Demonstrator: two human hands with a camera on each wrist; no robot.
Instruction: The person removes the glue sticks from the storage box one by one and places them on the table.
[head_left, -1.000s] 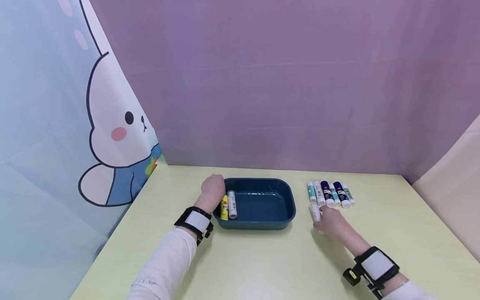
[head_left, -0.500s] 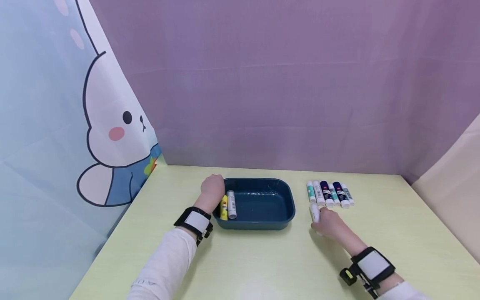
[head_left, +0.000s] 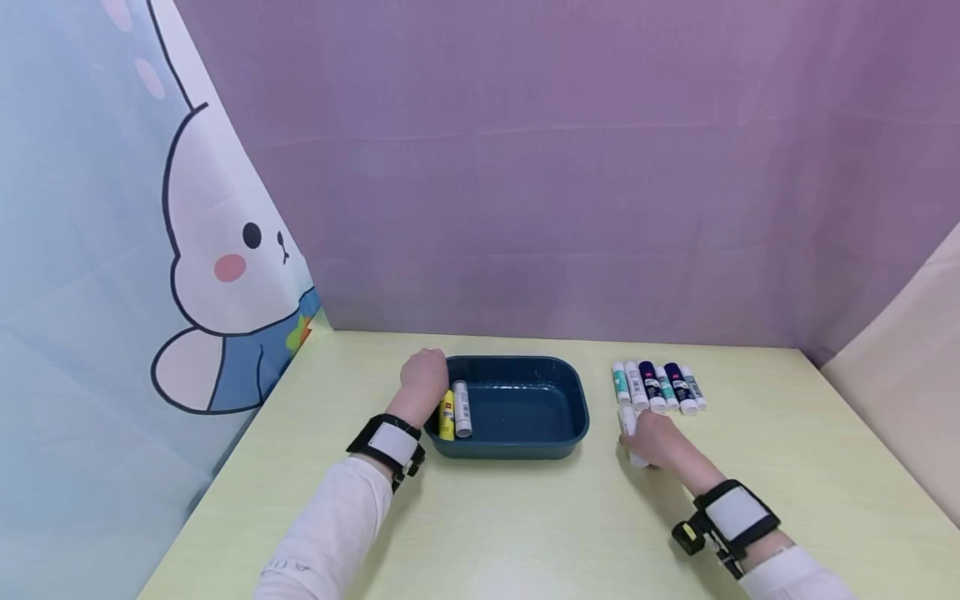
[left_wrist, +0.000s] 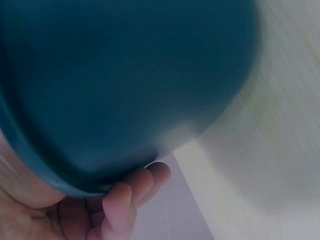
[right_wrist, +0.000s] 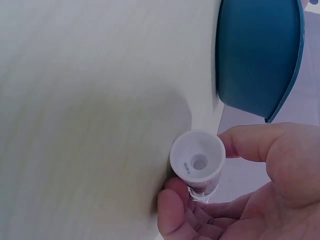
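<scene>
My left hand [head_left: 423,382] grips the left end of a dark blue plastic tray [head_left: 517,451]; in the left wrist view its fingers [left_wrist: 118,202] curl at the rim. Inside the tray, at its left end, lie a yellow glue stick [head_left: 447,417] and a white glue stick [head_left: 462,410]. To the right of the tray, my right hand [head_left: 662,440] pinches another white glue stick [head_left: 627,419] between thumb and fingers, low over the table. The right wrist view shows that stick's round hollow base [right_wrist: 198,156] facing the camera.
Just beyond the right hand, several glue sticks lie side by side in a row: white ones with teal or grey labels and dark blue ones [head_left: 652,386]. The pale yellow table [head_left: 480,533] ends at a purple curtain [head_left: 555,183] behind. A cartoon-printed cloth [head_left: 82,350] hangs at left.
My right hand has shifted slightly left, its grip on the white glue stick changing a little so that the near end now shows. The left hand and tray stay nearly still.
</scene>
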